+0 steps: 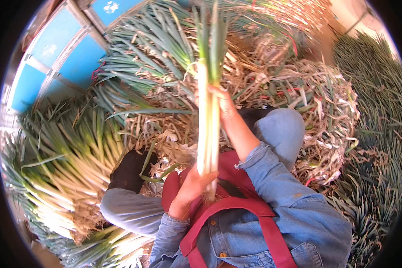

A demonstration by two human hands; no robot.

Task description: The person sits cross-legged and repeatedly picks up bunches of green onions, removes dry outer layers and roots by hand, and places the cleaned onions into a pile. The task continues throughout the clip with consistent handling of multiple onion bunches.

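Observation:
Upright before my chest stands a small bunch of long green onions (204, 134), white stalks below and green leaves above. My left hand (195, 186) wraps the stalks low down, just above the roots, with the thumb across the front. Higher up, my right hand (223, 102) grips the same bunch near where white turns to green; some of its fingers are hidden behind the stalks. The root ends hang over my red apron (227, 160), close to its neck strap.
Cleaned-looking green onions (70, 174) lie piled at my left, roots towards me. Leafy onions (144, 57) are heaped ahead. Dry peeled leaves (325, 134) spread ahead and to the right of my legs. More green leaves (378, 134) cover the far right. Blue panels (77, 57) stand at upper left.

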